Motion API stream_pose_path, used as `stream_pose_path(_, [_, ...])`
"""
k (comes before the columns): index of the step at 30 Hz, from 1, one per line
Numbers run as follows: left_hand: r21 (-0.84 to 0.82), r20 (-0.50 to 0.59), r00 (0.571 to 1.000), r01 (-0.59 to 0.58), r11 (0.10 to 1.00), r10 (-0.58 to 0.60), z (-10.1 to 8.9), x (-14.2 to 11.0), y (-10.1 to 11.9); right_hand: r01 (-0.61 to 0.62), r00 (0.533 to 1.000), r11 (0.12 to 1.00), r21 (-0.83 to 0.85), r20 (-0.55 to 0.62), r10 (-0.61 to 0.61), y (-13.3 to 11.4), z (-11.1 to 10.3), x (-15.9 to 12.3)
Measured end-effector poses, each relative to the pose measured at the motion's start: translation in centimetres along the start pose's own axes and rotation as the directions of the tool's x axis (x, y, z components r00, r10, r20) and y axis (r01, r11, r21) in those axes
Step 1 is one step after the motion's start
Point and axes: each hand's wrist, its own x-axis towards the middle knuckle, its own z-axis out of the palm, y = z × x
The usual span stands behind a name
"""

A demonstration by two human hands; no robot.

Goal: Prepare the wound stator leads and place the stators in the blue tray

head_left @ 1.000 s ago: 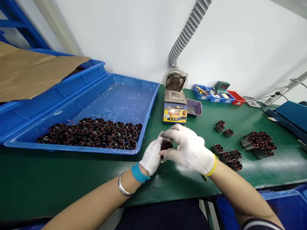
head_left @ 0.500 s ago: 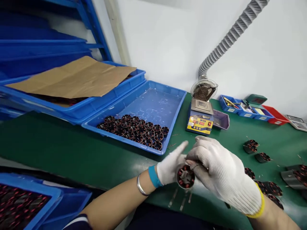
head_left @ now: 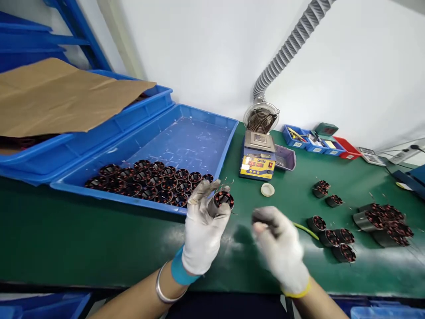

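Note:
My gloved left hand (head_left: 204, 230) is closed around a round motor stator (head_left: 223, 200), a metal ring with dark slots and copper windings, its open face tilted up toward me. It is held just beyond the near right corner of a blue tray (head_left: 133, 197). To the right, my gloved right hand (head_left: 279, 243) is apart from the stator, its fingers curled in toward the thumb. Motion blurs it, and whatever is in those fingers is hidden. A green curved handle (head_left: 307, 230) shows on the table behind it. More stators (head_left: 154, 180) stand in rows in the tray.
A yellow-fronted solder pot (head_left: 257, 166) stands under a fan and grey duct (head_left: 288, 44). Near it are a small white lid (head_left: 267, 189) and a purple bin (head_left: 286, 157). Loose stators (head_left: 345, 253) and a cluster (head_left: 381, 221) stand at right. Brown paper (head_left: 66, 97) covers another tray.
My left hand has raised the stator toward the tray's near corner. My right hand has come away from the stator to the right. The view has swung right.

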Motion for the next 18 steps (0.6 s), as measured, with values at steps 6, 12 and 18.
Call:
stream_pose_path(6, [0.170,0.429,0.897,0.040,0.985,-0.111,0.1,-3.0,-0.6,0.031,0.999,0.985,-0.170,-0.028,-0.036,0.6,3.0,-0.9])
stream_pose_path(12, [0.197,0.573,0.819,-0.123,0.973,-0.012,0.2,0.3,-0.1,0.241,0.961,0.942,-0.235,0.190,-0.199,1.5,-0.7,-1.0])
stream_pose_path(18, [0.520,0.772,0.581,-0.346,0.781,-0.256,-0.7,2.8,3.4,0.330,0.941,0.879,-0.344,0.196,-0.276,2.4,-3.8,-2.3])
